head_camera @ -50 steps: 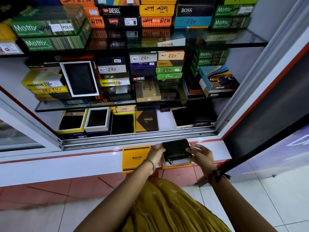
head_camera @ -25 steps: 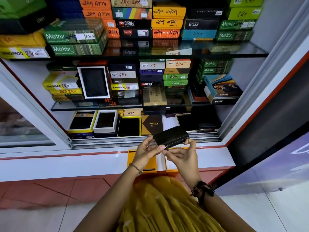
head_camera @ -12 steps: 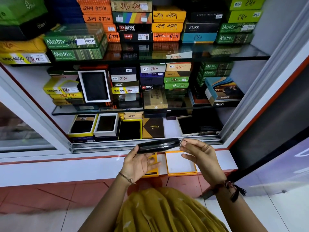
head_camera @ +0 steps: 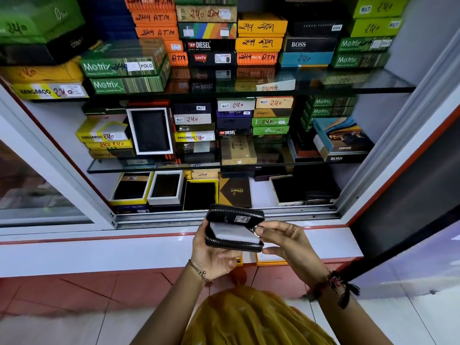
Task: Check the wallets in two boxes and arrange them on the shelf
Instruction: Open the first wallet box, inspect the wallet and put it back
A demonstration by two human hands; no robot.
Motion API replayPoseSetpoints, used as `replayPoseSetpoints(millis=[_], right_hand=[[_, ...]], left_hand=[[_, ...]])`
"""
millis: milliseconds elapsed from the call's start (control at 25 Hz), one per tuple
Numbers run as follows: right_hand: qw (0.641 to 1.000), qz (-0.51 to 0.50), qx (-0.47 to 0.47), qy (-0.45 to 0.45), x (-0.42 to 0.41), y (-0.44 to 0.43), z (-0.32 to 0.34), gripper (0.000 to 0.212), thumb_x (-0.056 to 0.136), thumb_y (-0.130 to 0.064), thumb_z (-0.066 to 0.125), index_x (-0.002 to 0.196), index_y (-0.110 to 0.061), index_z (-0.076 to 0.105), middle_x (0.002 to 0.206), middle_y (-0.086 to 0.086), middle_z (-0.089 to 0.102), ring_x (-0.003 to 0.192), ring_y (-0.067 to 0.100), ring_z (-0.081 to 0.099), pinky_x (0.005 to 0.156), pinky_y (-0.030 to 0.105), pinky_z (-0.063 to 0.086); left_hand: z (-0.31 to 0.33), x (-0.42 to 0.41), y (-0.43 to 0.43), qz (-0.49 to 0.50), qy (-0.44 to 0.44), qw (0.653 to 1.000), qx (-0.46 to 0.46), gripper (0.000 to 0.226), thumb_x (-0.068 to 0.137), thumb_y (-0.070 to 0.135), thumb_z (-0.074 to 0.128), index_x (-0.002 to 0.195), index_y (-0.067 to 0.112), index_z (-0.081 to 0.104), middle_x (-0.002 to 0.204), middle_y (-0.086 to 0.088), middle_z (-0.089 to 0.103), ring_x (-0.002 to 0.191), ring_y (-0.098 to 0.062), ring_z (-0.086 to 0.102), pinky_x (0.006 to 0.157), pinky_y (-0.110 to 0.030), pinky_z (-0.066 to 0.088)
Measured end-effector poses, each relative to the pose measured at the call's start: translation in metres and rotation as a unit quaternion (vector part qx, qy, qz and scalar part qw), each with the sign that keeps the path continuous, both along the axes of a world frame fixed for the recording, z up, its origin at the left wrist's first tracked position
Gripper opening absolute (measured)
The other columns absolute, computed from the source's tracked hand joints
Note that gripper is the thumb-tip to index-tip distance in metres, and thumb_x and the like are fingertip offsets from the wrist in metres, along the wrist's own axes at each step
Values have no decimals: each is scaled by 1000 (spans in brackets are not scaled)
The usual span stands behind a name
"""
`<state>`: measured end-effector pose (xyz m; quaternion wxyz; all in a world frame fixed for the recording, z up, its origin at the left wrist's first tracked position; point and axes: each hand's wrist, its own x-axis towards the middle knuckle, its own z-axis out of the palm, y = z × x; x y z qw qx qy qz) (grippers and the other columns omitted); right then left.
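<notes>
Black zip wallet (head_camera: 234,229) is up in both hands, unzipped and hinged open toward the camera, over the white ledge (head_camera: 99,252) in front of the cabinet. One wallet in hand. A grey-white insert (head_camera: 232,232) sits inside, a small label on the upper flap.

Left hand (head_camera: 214,255) cups it from below and behind: palm under the lower half, fingers wrapped on the left edge, closed on the wallet. Likely so the case stays level while the flap swings free.

Right hand (head_camera: 286,239) is at the right edge. Thumb and forefinger pinch together at the zip pull, other fingers curled just under the lower corner. Reads as holding the zip end to keep the mouth spread for inspection.

Below the fingers, mostly hidden by the hands: one orange box tray (head_camera: 270,260) on the ledge, and a sliver of a second yellow-orange piece (head_camera: 239,260) beside it, probably its lid; can't confirm.

Beyond the fingertips, past the sliding track: bottom shelf (head_camera: 261,192) with four open boxes showing dark wallets plus one closed brown box (head_camera: 235,191). There's a bare gap right of that brown box, probably the slot for this one. Two glass shelves above, stacked with closed boxes, too many to count.

Judgement: first wallet is mid-check, not yet reboxed or shelved.
</notes>
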<state>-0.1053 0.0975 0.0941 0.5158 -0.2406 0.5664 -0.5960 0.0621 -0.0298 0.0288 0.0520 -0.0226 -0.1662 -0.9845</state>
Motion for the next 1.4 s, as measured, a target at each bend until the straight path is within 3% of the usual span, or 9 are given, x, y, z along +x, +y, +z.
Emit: replayPoseSetpoints(millis=[200, 360, 480, 680, 920, 1040, 1120, 1240, 1400], right_hand=[[999, 3, -46, -4, -5, 5, 6, 20, 77, -2, 75, 96, -9, 72, 76, 6, 75, 67, 13, 67, 55, 25, 56], [995, -29, -98, -17, -22, 12, 18, 41, 71, -5, 74, 110, -14, 65, 67, 1, 68, 64, 10, 65, 55, 24, 55], [992, -44, -100, 56, -36, 18, 23, 44, 75, -2, 75, 116, -10, 62, 66, 2, 69, 66, 11, 67, 59, 25, 57], [982, -1, -82, 172, -27, 20, 24, 29, 77, 2, 80, 100, -5, 63, 68, 8, 72, 65, 14, 64, 58, 30, 59], [964, 36, -26, 261, -16, 18, 0, 20, 79, -14, 83, 77, -11, 64, 78, 14, 71, 68, 11, 65, 48, 33, 52], [964, 53, -24, 260, -9, 16, -11, 18, 85, -16, 78, 76, -17, 63, 82, 10, 75, 75, 12, 68, 50, 34, 50], [964, 51, -23, 259, -7, 16, -14, 15, 87, -16, 76, 82, -19, 62, 86, 10, 77, 75, 10, 68, 53, 29, 47], [955, -9, 22, 296, -17, 20, -23, 32, 84, -15, 78, 109, -25, 61, 84, 2, 80, 74, 8, 72, 58, 23, 51], [912, -89, 140, 376, -45, 28, -53, 47, 80, -12, 79, 120, -23, 58, 81, 0, 80, 71, 10, 74, 70, 36, 63]], left_hand=[[-7, 8, -8, 46, -101, 993, -43, 79, 66, 60, 74, 123, 5, 64, 102, -10, 70, 63, -15, 66, 60, -30, 62], [-9, 16, -19, 74, -98, 992, -30, 65, 73, 42, 78, 121, 1, 63, 96, -11, 70, 65, -14, 64, 72, -32, 62], [-2, 23, -22, 152, -173, 968, -98, 64, 51, 31, 95, 108, 8, 74, 86, -8, 76, 67, -15, 72, 62, -28, 63], [10, 6, -12, 200, -234, 933, -186, 80, 46, 21, 96, 117, 20, 60, 111, -4, 68, 83, -15, 74, 61, -25, 62], [11, -28, 9, 246, -326, 863, -296, 43, 82, -8, 66, 112, 18, 50, 115, -2, 57, 90, -11, 72, 61, -23, 61], [7, -40, 18, 252, -336, 866, -273, 38, 85, -4, 64, 114, 15, 47, 106, 0, 54, 82, -4, 72, 65, -23, 61], [-2, -41, 18, 256, -343, 868, -253, 39, 87, -1, 63, 119, 15, 46, 102, 1, 52, 80, -2, 71, 65, -23, 61], [-16, -47, 18, 261, -355, 866, -237, 56, 80, 6, 73, 128, 14, 45, 125, -9, 48, 105, -20, 66, 70, -25, 61], [-28, -64, 19, 218, -388, 841, -307, 78, 71, 1, 81, 136, 18, 42, 143, -4, 43, 120, -20, 58, 75, -30, 62]])
